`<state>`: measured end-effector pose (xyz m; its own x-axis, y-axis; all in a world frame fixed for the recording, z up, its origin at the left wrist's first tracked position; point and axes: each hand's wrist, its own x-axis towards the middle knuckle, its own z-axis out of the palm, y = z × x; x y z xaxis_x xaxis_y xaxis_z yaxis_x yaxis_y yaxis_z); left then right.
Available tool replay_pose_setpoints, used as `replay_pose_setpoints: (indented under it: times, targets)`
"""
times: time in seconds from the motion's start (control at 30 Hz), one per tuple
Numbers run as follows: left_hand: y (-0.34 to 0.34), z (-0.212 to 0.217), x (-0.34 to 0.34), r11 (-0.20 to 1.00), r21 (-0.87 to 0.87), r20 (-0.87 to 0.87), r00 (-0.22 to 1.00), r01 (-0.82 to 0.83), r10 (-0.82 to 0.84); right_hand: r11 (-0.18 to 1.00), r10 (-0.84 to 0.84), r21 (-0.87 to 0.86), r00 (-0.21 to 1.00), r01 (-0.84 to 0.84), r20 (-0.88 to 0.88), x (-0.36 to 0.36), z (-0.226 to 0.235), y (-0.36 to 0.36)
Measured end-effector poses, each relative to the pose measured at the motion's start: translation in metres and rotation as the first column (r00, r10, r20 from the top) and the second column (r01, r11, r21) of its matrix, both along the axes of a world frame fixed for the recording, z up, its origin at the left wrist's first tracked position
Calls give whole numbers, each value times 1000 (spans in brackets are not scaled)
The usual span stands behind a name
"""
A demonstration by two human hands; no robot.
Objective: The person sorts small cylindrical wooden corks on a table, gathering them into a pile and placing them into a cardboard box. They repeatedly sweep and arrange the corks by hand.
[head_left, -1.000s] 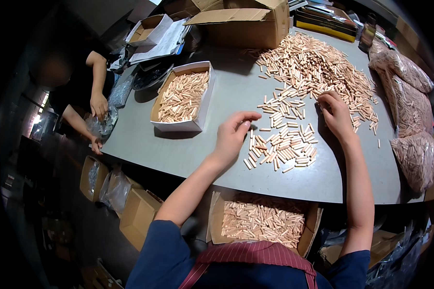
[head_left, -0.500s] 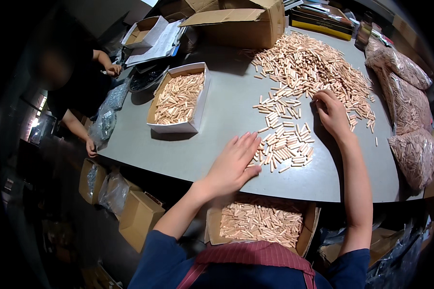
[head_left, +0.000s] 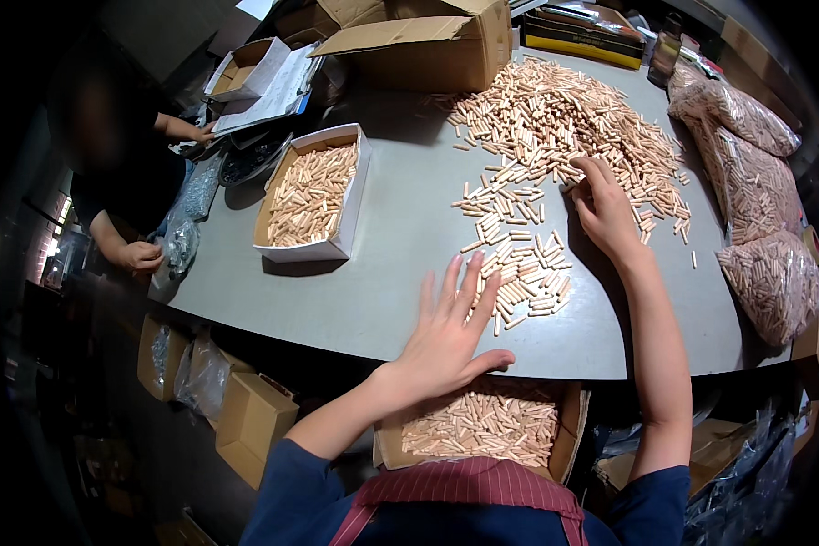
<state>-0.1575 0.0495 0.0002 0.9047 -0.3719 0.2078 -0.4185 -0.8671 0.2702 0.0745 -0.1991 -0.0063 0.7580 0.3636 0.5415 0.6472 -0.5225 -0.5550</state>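
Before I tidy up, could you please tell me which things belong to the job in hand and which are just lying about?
Seemingly in use: loose wooden dowels beside the right hand; white-walled box of dowels; clear bags of dowels.
Seemingly lying about: papers; dark bottle; black-and-yellow box.

Left fingers (head_left: 449, 287) now wide apart

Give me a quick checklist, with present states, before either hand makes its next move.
1. Left hand empty, fingers spread: ok.
2. Right hand free of pegs, at the edge of the large pile: cannot tell, fingertips obscured.
3. White box upright on the table: ok.
4. Pegs all gathered together: not ok, a lone peg lies apart.
5. Co-worker's hands clear of both: ok.
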Motion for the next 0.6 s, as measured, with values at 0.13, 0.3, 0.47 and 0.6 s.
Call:
replay_pose_setpoints:
  times: [0.13,0.3,0.47,0.6]
  targets:
    - [-21,3,23,994,103,-54,998,27,-22,1000,5,-9,1000,-5,-12,-2,3,0]
    - [-23,-1,31,975,124,-73,982,183,-175,996,75,-59,992,-69,102,4,0,-4]
    - [-9,1,15,959,128,-94,966,252,-241,996,57,-69,997,-54,48,0,2,-2]
    - [0,10,1,952,118,-98,958,281,-271,995,61,-84,995,-54,79,2,0,-3]
